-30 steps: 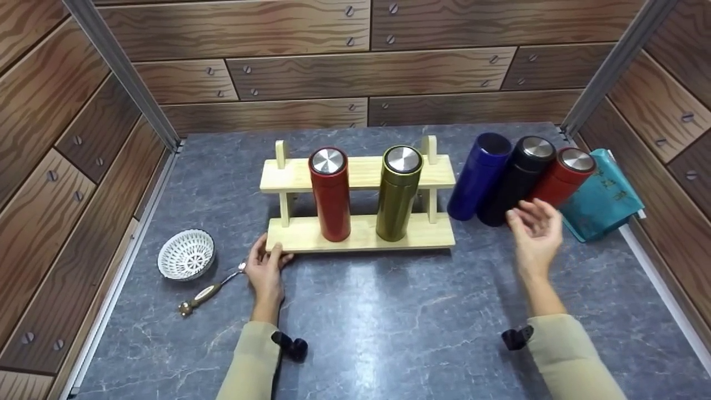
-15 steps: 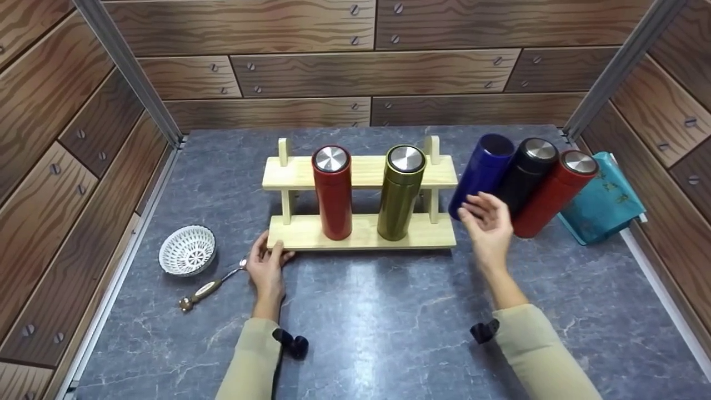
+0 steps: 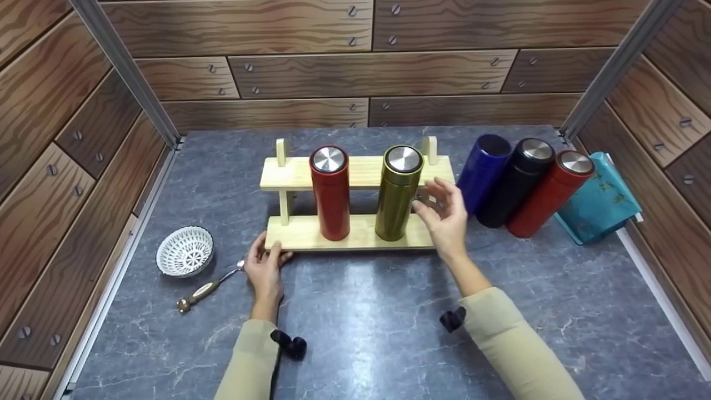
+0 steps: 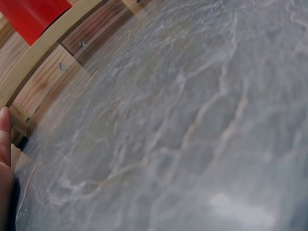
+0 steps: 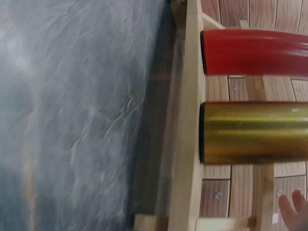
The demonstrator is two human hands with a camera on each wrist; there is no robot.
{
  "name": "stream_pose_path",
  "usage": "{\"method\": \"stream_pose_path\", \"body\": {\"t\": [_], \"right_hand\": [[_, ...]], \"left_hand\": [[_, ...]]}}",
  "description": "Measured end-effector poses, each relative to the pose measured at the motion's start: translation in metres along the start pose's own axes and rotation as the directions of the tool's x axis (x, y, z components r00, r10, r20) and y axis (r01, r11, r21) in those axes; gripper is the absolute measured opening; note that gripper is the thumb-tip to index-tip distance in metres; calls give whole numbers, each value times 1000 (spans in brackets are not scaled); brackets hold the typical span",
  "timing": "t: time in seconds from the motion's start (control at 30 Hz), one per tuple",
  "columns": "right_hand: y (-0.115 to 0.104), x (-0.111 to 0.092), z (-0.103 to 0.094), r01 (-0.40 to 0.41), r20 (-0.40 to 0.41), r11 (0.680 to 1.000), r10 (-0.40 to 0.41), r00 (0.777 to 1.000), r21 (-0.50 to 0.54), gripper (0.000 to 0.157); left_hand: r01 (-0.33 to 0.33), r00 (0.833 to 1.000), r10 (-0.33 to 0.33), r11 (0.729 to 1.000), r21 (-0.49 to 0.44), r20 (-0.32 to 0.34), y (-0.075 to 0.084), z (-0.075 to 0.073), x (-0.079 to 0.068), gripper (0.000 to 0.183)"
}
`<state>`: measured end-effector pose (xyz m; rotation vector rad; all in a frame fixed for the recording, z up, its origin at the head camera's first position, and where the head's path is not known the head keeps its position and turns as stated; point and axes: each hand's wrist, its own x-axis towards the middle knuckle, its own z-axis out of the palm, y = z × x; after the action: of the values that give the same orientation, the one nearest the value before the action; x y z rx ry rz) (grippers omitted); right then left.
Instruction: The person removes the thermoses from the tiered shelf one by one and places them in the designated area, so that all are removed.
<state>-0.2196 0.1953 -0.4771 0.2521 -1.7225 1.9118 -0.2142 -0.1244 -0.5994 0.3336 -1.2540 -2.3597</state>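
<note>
A two-tier pale wooden rack [image 3: 294,233] stands mid-table, with a red thermos flask [image 3: 333,205] and a gold thermos flask [image 3: 393,208] upright on its lower shelf. My left hand [image 3: 265,272] holds the rack's front left corner, thumb on top of the board and the other fingers at its side. Just right of the gold flask is my right hand [image 3: 449,225], fingers loosely bent and apart, nothing in them; it overlaps the rack's right end in the head view. In the right wrist view, its fingertips [image 5: 288,211] show at the lower right, beside the gold flask [image 5: 252,132].
Right of the rack stand a blue flask [image 3: 483,172], a black flask [image 3: 514,186] and another red flask [image 3: 550,194]. Behind them lies a teal pouch [image 3: 597,205]. A patterned bowl [image 3: 185,253] and a long-handled utensil [image 3: 205,290] lie at the left.
My right hand has moved left, from in front of the red and black flasks, past the blue one, to the gold flask's right side. My left hand stays at the rack's corner.
</note>
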Motion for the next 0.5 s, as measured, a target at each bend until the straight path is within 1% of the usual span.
{"method": "stream_pose_path", "body": {"t": [0.1,0.23,0.37,0.5], "right_hand": [[-9,1,9,-19,16,1000,19,1000,2,60],[-25,2,21,-48,41,999,48,998,-8,69],[-32,3,28,-34,88,998,38,995,-49,78],[-32,4,32,-35,161,996,48,986,-87,88]], "left_hand": [[-3,1000,3,1000,14,2,-1,0,0,46],[1,1000,-1,1000,8,2,-1,2,1,47],[7,1000,-7,1000,2,5,-2,2,1,47],[5,1000,-5,1000,-9,-13,-2,1,0,46]]}}
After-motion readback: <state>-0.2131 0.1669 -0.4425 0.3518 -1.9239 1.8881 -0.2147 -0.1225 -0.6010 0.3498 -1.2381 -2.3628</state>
